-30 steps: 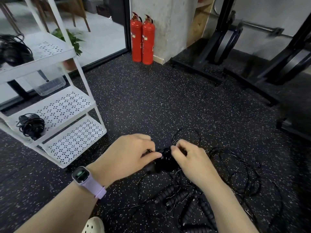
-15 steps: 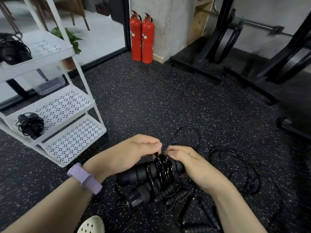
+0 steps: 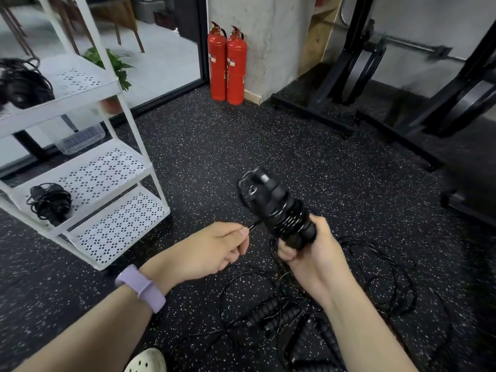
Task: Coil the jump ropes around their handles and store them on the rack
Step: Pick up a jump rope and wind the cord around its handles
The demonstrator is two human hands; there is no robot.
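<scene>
Gym floor, black rubber w/ white speckles (image 3: 241,146), fills most of our view; two red fire extinguishers (image 3: 226,64) stand against a bare concrete pillar at top centre, black steel weight frames (image 3: 375,84) at upper right. At left, white perforated-metal 3-tier rack (image 3: 102,178): one coiled black rope bundle (image 3: 49,202) on its middle shelf, another (image 3: 21,81) on the top shelf at upper-left edge. Centre frame, our right hand (image 3: 308,253) is curled round the base of a pair of ribbed black jump-rope handles (image 3: 279,210), thin glossy cord wound round them, tilted up-left. Our left hand (image 3: 212,248), lilac wristband (image 3: 141,287) on the wrist, pinches the cord's loose end (image 3: 253,226) btwn thumb & forefinger. Loose black ropes & handles (image 3: 281,318) lie tangled on floor, lower centre-right.
</scene>
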